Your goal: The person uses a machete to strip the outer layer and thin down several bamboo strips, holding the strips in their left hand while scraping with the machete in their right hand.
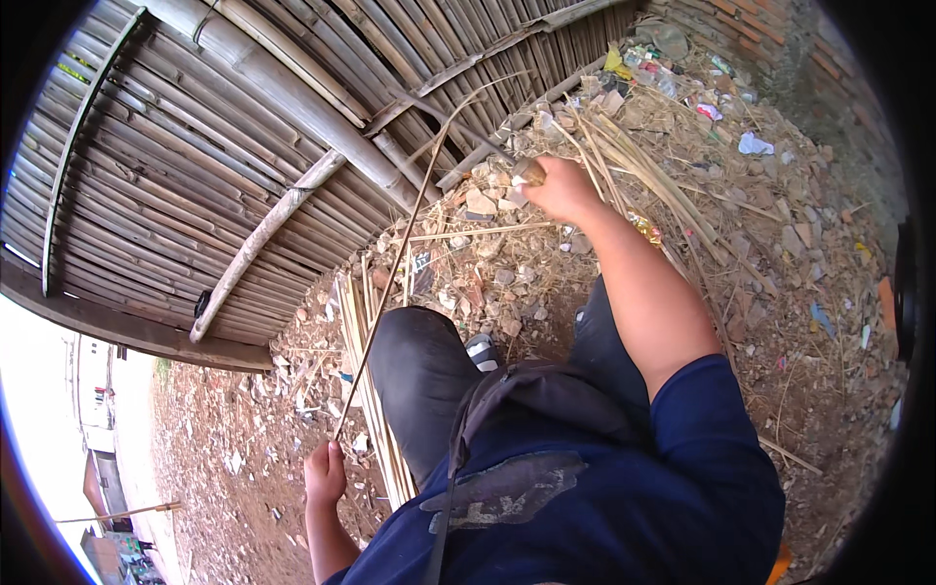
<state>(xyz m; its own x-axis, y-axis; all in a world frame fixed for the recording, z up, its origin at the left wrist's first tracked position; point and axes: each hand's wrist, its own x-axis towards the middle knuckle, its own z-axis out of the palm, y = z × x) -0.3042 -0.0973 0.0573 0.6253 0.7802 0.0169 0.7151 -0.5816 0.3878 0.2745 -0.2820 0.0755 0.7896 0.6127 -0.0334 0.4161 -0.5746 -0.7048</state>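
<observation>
My left hand (325, 473) is closed around the lower end of a long, thin bamboo strip (388, 283). The strip rises past my left knee and bends over to the right near its top, in front of the bamboo wall. My right hand (564, 190) grips the rounded wooden handle (529, 174) of a long-bladed knife, arm stretched forward. Its dark, narrow blade (458, 127) points up and left and crosses the strip in the picture; whether they touch I cannot tell. Split bamboo strips (375, 409) lie in a bundle beside my left leg.
A wall of bamboo slats (195, 166) with thick poles (283, 88) stands ahead and to the left. More bamboo strips (653, 171) lie on rubble beyond my right hand. Litter (756, 144) is scattered at far right, below a brick wall (741, 24).
</observation>
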